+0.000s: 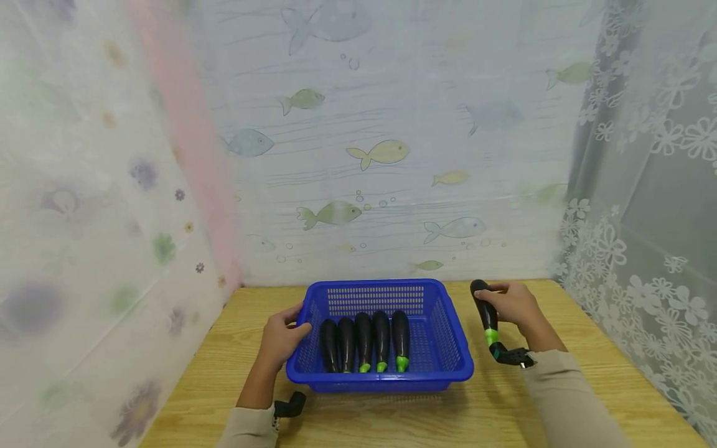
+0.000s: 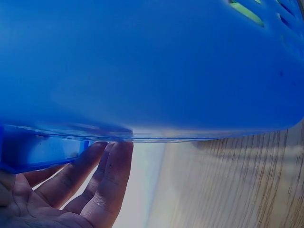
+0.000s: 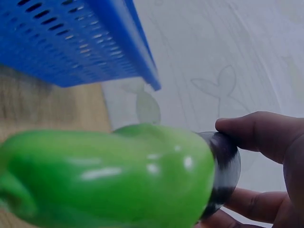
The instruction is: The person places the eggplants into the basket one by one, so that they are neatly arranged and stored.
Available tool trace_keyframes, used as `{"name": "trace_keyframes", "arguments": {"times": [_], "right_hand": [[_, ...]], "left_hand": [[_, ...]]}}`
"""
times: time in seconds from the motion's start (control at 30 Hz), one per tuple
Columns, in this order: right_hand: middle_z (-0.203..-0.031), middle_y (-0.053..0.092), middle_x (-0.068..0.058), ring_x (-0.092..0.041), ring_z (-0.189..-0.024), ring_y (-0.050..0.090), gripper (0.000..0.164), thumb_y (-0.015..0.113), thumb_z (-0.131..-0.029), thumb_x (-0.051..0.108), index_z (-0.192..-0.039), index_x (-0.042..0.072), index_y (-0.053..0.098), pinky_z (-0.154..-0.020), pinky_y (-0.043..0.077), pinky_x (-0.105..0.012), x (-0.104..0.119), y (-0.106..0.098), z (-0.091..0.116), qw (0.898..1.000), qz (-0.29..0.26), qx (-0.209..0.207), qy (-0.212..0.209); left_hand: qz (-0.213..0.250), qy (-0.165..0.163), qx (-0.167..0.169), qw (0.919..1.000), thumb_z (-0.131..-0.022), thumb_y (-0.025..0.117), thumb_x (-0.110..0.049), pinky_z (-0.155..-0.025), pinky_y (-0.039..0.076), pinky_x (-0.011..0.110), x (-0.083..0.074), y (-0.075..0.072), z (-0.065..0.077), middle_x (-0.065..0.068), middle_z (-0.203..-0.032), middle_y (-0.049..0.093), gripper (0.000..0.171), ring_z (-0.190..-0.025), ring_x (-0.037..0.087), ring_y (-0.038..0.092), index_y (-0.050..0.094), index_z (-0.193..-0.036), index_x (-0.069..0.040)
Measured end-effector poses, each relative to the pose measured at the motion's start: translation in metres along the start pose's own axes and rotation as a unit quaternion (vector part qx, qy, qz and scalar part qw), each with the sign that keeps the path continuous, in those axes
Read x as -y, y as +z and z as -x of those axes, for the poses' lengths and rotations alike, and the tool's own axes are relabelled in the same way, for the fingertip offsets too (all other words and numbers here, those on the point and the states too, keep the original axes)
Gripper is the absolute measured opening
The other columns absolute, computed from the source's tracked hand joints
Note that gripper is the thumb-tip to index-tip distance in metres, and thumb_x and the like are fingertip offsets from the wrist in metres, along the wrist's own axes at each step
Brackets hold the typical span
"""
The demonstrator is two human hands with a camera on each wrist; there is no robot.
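A blue plastic basket (image 1: 381, 377) with slotted walls stands in the middle of the table. Inside it, several dark eggplants (image 1: 364, 339) lie side by side toward the left, most showing green stem ends at the front. My left hand (image 1: 282, 339) grips the basket's left rim, thumb over the top edge; the left wrist view shows its fingers (image 2: 111, 185) below the rim. Off the basket's right side, my right hand (image 1: 512, 305) holds another eggplant (image 1: 485, 314) between thumb and fingers, its green cap (image 3: 118, 175) pointing back toward the wrist.
The wooden table (image 1: 213, 386) reaches to a wall covering (image 1: 381, 242) printed with fish. A flowered sheet (image 1: 112, 280) hangs along the left, and a lace curtain (image 1: 633, 267) along the right. Black wrist cameras (image 1: 290, 406) sit on both forearms.
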State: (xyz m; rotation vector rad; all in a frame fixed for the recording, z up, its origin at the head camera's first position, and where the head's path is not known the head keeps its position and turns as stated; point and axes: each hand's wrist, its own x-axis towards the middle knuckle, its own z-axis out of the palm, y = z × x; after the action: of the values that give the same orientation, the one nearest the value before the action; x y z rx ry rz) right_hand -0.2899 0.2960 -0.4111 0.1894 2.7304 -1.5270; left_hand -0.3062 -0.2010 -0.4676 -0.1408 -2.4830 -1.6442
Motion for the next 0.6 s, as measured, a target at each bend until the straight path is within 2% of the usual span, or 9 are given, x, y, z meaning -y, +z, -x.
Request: {"name": "trace_keyframes", "arguments": {"times": [0.17, 0.27, 0.4, 0.6], "right_hand": [[-0.144, 0.047, -0.040, -0.041, -0.115, 0.068, 0.077, 0.062, -0.101, 0.040, -0.152, -0.013, 0.038, -0.082, 0.064, -0.037, 0.013, 0.001, 0.000, 1.000, -0.017, 0.001, 0.006], [-0.146, 0.045, -0.039, -0.046, -0.125, 0.062, 0.080, 0.063, -0.101, 0.042, -0.153, -0.013, 0.036, -0.085, 0.064, -0.038, 0.019, 0.003, -0.001, 1.000, -0.029, 0.004, 0.010], [-0.147, 0.045, -0.038, -0.046, -0.128, 0.059, 0.081, 0.064, -0.100, 0.043, -0.153, -0.013, 0.036, -0.086, 0.063, -0.038, 0.027, 0.008, -0.002, 0.999, -0.036, 0.005, 0.011], [-0.146, 0.047, -0.037, -0.045, -0.125, 0.062, 0.076, 0.065, -0.101, 0.038, -0.151, -0.013, 0.040, -0.086, 0.063, -0.040, 0.037, 0.017, -0.003, 0.999, -0.037, 0.006, 0.004]], "left_hand": [[0.006, -0.002, -0.001, 1.0000, -0.091, 0.071, -0.011, -0.088, 0.061, 0.055, -0.001, 0.005, 0.000, 0.025, -0.136, 0.065, 0.062, -0.118, 0.045, 0.068, 0.053, -0.149, -0.002], [0.007, -0.002, -0.002, 1.0000, -0.090, 0.071, -0.012, -0.088, 0.061, 0.055, -0.002, 0.008, -0.001, 0.026, -0.136, 0.065, 0.062, -0.119, 0.045, 0.068, 0.053, -0.149, -0.002], [0.006, -0.007, -0.004, 1.0000, -0.090, 0.071, -0.013, -0.088, 0.061, 0.054, -0.002, 0.012, -0.001, 0.025, -0.136, 0.065, 0.063, -0.119, 0.044, 0.067, 0.054, -0.150, -0.004], [-0.003, -0.013, -0.006, 0.9999, -0.090, 0.071, -0.015, -0.086, 0.062, 0.053, -0.003, 0.016, -0.001, 0.024, -0.136, 0.065, 0.064, -0.118, 0.042, 0.068, 0.053, -0.150, -0.005]]}}
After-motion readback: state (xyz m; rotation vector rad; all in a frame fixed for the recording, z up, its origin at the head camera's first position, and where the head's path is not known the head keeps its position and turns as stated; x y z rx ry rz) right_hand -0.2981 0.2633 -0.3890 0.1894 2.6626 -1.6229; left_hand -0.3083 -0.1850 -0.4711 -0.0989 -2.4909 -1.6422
